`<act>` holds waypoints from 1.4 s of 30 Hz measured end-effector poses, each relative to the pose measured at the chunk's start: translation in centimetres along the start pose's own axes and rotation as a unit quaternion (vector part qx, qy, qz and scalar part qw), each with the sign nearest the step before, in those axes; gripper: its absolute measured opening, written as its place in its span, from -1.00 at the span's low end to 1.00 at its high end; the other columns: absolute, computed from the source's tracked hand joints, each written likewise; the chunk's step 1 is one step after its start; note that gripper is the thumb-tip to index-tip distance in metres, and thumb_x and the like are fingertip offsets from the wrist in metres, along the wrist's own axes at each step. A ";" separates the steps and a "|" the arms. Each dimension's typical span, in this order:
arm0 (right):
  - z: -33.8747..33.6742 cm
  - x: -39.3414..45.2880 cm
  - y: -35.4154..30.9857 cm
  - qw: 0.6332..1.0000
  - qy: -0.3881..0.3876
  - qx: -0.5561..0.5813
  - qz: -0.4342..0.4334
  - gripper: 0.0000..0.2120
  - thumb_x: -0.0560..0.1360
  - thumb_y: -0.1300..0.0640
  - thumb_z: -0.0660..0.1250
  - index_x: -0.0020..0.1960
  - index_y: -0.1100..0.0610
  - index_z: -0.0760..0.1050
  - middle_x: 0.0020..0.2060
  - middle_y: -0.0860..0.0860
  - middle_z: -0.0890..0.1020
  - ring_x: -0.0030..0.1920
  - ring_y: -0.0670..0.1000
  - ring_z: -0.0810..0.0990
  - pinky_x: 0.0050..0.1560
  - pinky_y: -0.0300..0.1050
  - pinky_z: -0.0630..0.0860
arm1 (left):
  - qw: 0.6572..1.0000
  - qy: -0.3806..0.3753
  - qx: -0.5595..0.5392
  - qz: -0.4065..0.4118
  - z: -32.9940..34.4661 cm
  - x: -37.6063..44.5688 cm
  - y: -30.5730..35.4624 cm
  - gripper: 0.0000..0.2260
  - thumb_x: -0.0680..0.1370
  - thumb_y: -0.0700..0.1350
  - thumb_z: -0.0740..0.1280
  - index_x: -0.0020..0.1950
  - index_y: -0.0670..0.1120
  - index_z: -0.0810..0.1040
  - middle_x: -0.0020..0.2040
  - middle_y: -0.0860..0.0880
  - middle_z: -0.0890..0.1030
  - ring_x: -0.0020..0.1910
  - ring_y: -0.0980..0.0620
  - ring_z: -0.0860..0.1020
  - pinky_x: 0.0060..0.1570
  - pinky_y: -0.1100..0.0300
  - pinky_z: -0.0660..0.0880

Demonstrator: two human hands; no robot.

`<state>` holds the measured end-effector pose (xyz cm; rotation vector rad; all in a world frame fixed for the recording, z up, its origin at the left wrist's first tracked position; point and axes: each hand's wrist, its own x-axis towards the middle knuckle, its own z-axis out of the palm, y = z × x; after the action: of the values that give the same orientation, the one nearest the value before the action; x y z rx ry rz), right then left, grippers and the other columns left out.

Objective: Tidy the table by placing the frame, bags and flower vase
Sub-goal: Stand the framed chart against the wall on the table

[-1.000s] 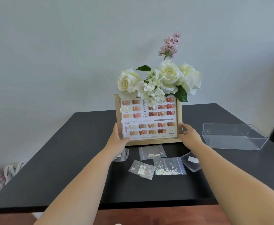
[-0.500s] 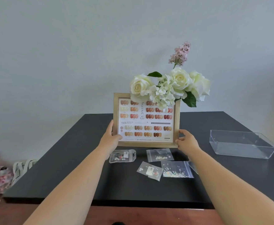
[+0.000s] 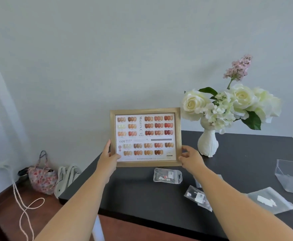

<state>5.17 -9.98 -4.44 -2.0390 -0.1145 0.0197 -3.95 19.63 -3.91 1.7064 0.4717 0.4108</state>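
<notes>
Lifted leftward off the desk since the earlier frame, the gold-framed nail-colour chart (image 3: 145, 137) hangs above the black desk's (image 3: 142, 197) left edge, left hand (image 3: 108, 158) and right hand (image 3: 190, 157) closed on its sides. White vase of cream flowers (image 3: 208, 143) and 4 visible clear plastic bags (image 3: 167, 175) remain unplaced.

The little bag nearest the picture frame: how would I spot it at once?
Start at the black table and find the gold frame held up in both hands. Just below the frame's lower right corner lies a small clear bag. Unlike the other bags, it has rounded corners and sits farthest left.
</notes>
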 end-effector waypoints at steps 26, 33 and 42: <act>6.7 21.5 -1.2 0.997 -0.051 0.065 0.002 -0.54 0.53 0.28 0.35 0.36 -0.03 0.41 -0.04 -0.02 0.64 -0.02 -0.01 0.62 -0.06 -0.09 0.62 | 0.999 -0.012 0.046 0.014 3.8 25.2 -1.0 -0.78 0.58 -0.11 0.34 0.06 0.22 0.43 0.06 0.20 0.55 0.11 0.05 0.49 -0.14 0.12 0.49; 7.4 25.0 0.0 0.996 -0.008 0.087 0.017 -0.57 0.52 0.27 0.37 0.32 -0.06 0.43 -0.05 -0.06 0.64 0.01 -0.01 0.61 -0.07 -0.09 0.62 | 0.999 -0.024 0.041 0.015 6.2 29.7 -1.1 -0.69 0.58 -0.09 0.34 0.29 0.14 0.41 0.24 0.09 0.55 0.24 -0.02 0.51 0.10 -0.02 0.53; 7.9 28.0 0.7 0.995 0.029 0.092 0.036 -0.57 0.52 0.26 0.36 0.32 -0.05 0.43 -0.05 -0.09 0.62 0.01 0.00 0.59 -0.16 -0.16 0.59 | 0.997 -0.074 0.013 0.017 8.0 33.5 -1.3 -0.67 0.59 -0.11 0.32 0.31 0.17 0.42 0.21 0.11 0.58 0.23 0.00 0.52 0.15 0.02 0.52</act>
<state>32.55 -0.78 -7.64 -1.8574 -0.0011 0.0156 28.61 30.59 -6.18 1.7588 0.3411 0.3017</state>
